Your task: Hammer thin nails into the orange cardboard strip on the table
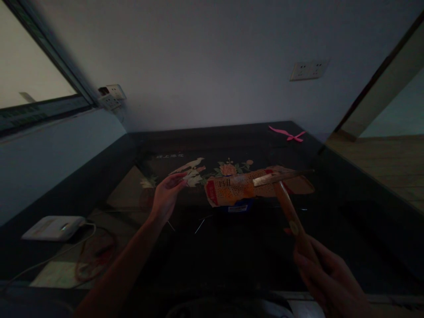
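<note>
My right hand (326,269) is wrapped round the wooden handle of a hammer (287,204). The hammer's metal head hangs over the right part of a torn orange and red piece of packaging (228,190). A blue piece with a barcode label (237,209) shows under the packaging's near edge. My left hand (168,191) is raised left of the packaging, thumb and fingertips pinched together. Whatever those fingertips hold, if anything, is too dim to make out. Thin nail-like pieces (199,226) lie on the dark tabletop (212,260) between the hands.
A white box-shaped device (54,228) with a cable lies at the left. At the far right corner rests a pink ribbon (291,136). Wall sockets (308,70) are behind the table, with a plugged-in adapter (111,100) in the left corner. The light is dim.
</note>
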`<state>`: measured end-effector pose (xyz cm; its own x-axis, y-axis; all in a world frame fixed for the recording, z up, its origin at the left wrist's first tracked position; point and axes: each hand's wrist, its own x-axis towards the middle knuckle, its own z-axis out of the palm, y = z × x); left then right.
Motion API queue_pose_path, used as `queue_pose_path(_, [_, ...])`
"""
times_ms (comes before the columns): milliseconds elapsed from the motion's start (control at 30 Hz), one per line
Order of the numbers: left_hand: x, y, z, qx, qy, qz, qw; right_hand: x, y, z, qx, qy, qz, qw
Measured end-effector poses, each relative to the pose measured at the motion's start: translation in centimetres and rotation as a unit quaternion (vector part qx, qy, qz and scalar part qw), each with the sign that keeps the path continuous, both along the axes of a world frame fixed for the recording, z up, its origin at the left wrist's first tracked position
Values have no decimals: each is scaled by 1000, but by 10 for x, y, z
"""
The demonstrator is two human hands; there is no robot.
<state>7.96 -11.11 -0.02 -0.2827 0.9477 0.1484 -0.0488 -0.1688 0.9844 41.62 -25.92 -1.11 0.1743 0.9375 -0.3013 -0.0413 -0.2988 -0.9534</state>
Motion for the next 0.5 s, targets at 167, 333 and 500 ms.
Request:
queue_pose_path(167, [35, 13, 34, 59, -36, -45, 997, -5, 2, 5, 25, -11, 10, 1000])
queue_pose_path(333, [81, 27, 42, 109, 68, -123, 984, -7, 0, 8, 24, -16, -6, 1000])
queue_pose_path(500, [102, 35, 30, 130, 168, -162, 964, 0, 2, 0, 17, -12, 29, 999])
